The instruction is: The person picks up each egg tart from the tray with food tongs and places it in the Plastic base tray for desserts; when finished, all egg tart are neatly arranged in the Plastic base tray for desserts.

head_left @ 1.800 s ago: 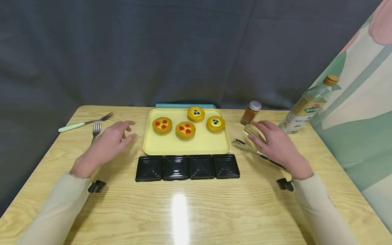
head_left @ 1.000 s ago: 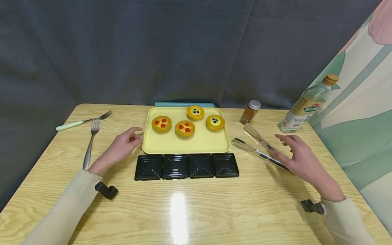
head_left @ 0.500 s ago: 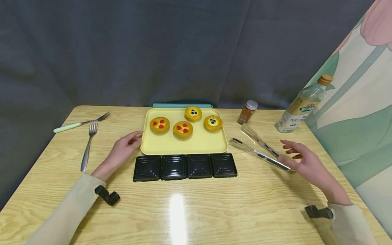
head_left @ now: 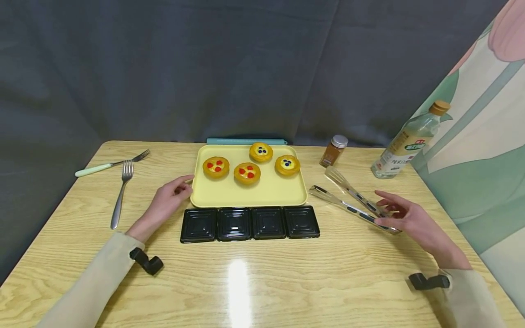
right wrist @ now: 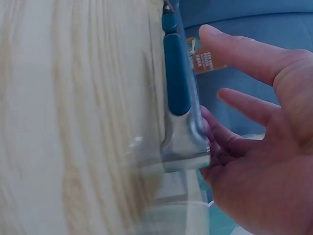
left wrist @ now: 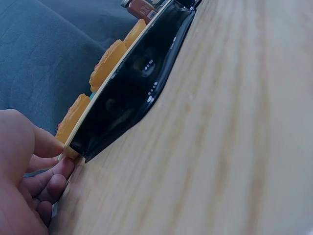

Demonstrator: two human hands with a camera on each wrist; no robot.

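On the counter point(head_left: 262, 282), right half, item one: metal tongs point(head_left: 352, 202), lying flat, long axis running from the spread tips at about 10 o'clock, near the yellow tray point(head_left: 250, 193), to the hinged end at 4 o'clock. My right hand point(head_left: 410, 218) sits at that hinged end; its fingers point(right wrist: 230, 142) touch the hinge, thumb raised, so I log this grip as released, in contact with the tongs but not clasped around them. This hand is much the nearer to the tongs; the tool extends away from it toward 10 o'clock. Item two: left hand point(head_left: 166, 200), fingertips against the tray's left edge at 9 o'clock, fingers loosely curled, grasping nothing that I can see. Item three: four tarts point(head_left: 247, 173) on the tray's far half. Item four: a row of four black dishes point(head_left: 250, 223) just in front of the tray, at 6 o'clock. Item five: spice jar point(head_left: 334, 151) and oil bottle point(head_left: 410, 141) beyond the tongs, toward 12 o'clock. Item six: two forks point(head_left: 119, 182) at the far left.
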